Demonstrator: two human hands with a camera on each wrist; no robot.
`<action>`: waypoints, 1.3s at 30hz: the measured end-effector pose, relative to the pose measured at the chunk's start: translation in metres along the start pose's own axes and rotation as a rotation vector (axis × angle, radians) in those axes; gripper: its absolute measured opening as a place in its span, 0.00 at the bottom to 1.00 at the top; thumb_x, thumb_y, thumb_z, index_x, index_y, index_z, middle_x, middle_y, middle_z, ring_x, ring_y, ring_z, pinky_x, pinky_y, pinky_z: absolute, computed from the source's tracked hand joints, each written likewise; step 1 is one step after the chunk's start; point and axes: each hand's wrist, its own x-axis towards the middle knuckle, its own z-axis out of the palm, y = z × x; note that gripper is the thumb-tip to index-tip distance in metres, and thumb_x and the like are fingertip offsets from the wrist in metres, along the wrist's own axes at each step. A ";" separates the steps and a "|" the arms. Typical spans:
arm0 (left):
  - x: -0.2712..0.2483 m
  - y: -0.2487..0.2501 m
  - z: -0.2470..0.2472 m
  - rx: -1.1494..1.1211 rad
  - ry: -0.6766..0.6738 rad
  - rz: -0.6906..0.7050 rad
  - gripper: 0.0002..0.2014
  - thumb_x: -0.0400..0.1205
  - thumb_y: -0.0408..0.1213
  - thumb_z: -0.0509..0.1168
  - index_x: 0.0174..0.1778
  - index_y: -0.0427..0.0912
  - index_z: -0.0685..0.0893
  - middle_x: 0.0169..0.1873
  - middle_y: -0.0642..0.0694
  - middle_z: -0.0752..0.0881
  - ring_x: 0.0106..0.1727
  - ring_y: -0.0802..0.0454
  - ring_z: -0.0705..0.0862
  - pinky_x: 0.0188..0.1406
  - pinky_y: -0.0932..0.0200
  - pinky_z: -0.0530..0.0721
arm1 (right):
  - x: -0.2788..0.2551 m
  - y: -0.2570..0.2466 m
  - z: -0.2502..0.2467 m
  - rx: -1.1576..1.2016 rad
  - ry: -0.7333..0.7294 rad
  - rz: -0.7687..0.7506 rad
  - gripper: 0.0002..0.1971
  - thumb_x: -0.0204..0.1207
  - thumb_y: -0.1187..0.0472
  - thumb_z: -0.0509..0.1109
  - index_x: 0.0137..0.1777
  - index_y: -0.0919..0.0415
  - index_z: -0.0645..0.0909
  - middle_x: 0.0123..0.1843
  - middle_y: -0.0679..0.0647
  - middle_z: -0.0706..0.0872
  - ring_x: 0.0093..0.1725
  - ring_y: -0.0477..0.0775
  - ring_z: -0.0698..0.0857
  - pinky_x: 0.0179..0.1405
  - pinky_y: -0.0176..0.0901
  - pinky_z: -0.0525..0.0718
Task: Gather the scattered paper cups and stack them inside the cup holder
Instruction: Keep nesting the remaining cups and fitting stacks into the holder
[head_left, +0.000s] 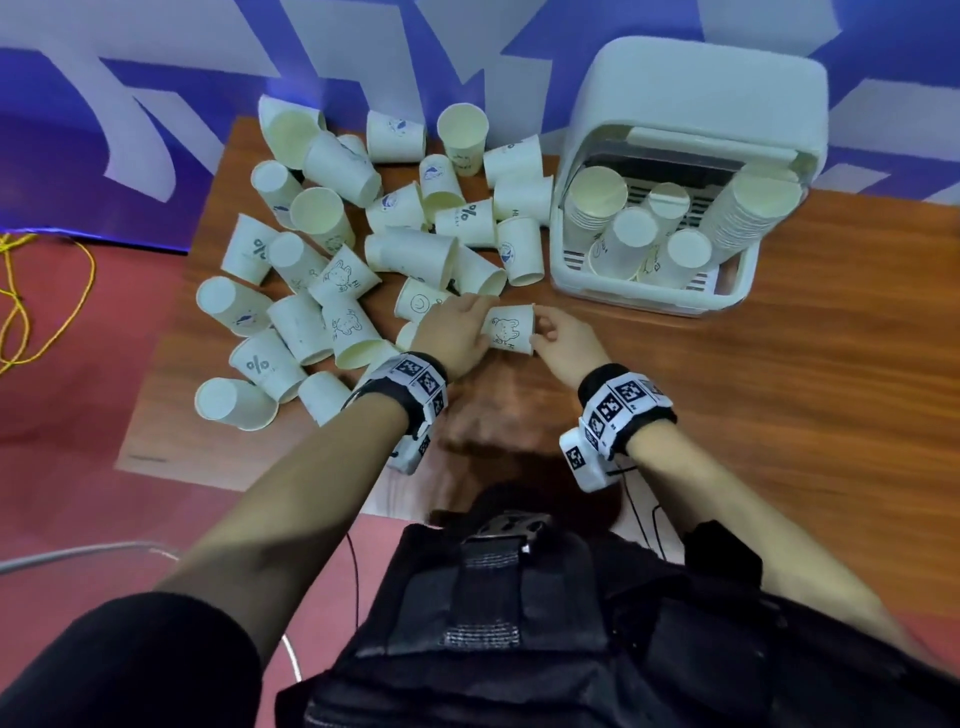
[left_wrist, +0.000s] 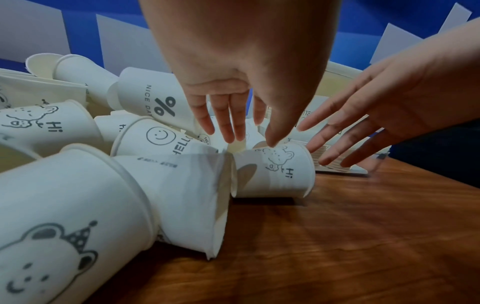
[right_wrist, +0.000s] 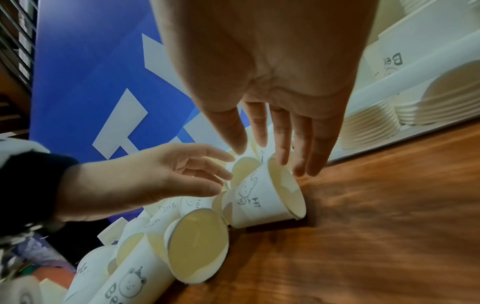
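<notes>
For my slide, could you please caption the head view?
Both hands reach a bear-print cup lying beside the cup holder.

Wooden table (head_left: 779, 395), blue-white backdrop (head_left: 156, 78), yellow cable (head_left: 31, 291)

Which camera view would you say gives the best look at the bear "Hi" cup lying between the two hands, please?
The left wrist view: the bear "Hi" cup lies on its side, close, its print sharp and whole. The right wrist view shows its open mouth and a foreshortened print. The head view shows it small, between the left hand and right hand.
</notes>
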 end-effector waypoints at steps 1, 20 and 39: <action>0.002 0.001 0.001 0.020 -0.014 -0.009 0.28 0.81 0.37 0.62 0.79 0.42 0.67 0.69 0.38 0.78 0.65 0.37 0.76 0.60 0.46 0.75 | 0.001 0.001 0.000 -0.016 -0.018 0.006 0.25 0.80 0.64 0.62 0.78 0.58 0.69 0.73 0.58 0.78 0.71 0.57 0.76 0.73 0.50 0.72; 0.002 0.013 0.005 -0.223 0.060 -0.040 0.27 0.79 0.31 0.61 0.76 0.42 0.70 0.71 0.38 0.77 0.66 0.38 0.79 0.63 0.51 0.75 | 0.001 0.009 -0.006 0.032 -0.021 0.036 0.26 0.82 0.63 0.60 0.81 0.59 0.64 0.76 0.55 0.75 0.74 0.56 0.73 0.65 0.35 0.67; 0.053 0.137 -0.058 -0.967 0.423 0.116 0.16 0.81 0.25 0.60 0.65 0.38 0.79 0.58 0.43 0.84 0.56 0.54 0.84 0.52 0.71 0.82 | -0.025 0.024 -0.118 0.395 0.426 -0.112 0.32 0.74 0.72 0.67 0.78 0.55 0.67 0.72 0.57 0.76 0.69 0.55 0.78 0.69 0.48 0.78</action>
